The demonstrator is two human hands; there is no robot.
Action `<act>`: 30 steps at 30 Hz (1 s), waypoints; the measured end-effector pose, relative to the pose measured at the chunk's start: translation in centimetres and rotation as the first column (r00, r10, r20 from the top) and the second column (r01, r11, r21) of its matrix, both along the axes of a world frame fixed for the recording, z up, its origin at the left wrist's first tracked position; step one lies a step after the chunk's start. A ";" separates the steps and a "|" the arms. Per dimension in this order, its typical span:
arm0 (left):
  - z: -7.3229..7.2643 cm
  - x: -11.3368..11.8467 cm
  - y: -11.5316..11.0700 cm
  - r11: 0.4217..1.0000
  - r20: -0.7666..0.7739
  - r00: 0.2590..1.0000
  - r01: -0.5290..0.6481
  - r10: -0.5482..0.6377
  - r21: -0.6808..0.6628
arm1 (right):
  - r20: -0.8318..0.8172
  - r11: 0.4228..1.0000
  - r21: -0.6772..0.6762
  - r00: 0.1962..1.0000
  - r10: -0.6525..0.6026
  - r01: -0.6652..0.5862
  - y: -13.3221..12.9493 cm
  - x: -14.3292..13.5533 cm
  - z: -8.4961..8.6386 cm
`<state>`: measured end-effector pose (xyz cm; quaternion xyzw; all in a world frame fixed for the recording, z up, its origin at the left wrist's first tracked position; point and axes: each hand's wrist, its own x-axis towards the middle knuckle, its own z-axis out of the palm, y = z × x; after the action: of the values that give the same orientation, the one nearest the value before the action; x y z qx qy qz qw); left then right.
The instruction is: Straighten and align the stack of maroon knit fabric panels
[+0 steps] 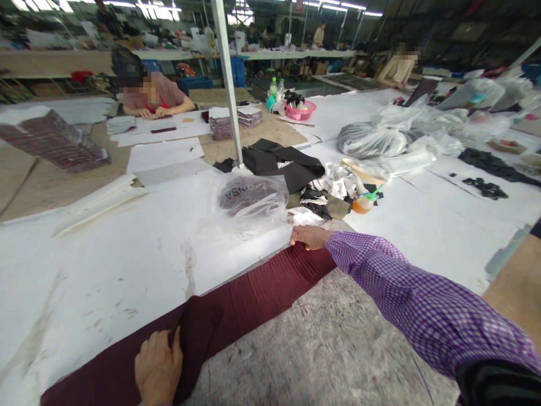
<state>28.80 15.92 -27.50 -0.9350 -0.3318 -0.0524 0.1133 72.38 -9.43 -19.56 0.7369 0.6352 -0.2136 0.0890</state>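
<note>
A: Where's the maroon fabric strip?
B: Stretched slantwise across the worktable, running along the edge of the white paper sheet.
A: And the hands?
B: The left hand pinches a folded-over flap at the near end. The right hand lies fingers-down on the pleated far end; whether it grips, I cannot tell.
A: Anything nearby?
B: A clear plastic bag just beyond the right hand, black cloth pieces behind it, an orange bottle to the right
</note>
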 end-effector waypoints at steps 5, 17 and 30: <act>-0.1 -0.2 -0.1 1.000 -0.013 1.000 -0.006 0.006 -0.011 | 0.018 0.999 -0.031 1.000 0.023 -0.023 0.7 0.1 0.1; 0.0 -0.1 -0.1 1.000 -0.011 1.000 -0.008 0.008 -0.020 | 0.014 0.995 -0.041 0.995 0.095 -0.094 0.4 0.4 0.1; 0.2 0.0 -0.2 1.000 0.002 1.000 0.006 -0.006 0.003 | 0.047 0.997 -0.038 0.997 0.064 -0.062 0.1 0.4 0.1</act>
<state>28.84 15.69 -27.25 -0.9359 -0.3288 -0.0540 0.1142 72.82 -9.33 -19.44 0.7196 0.6518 -0.2046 0.1243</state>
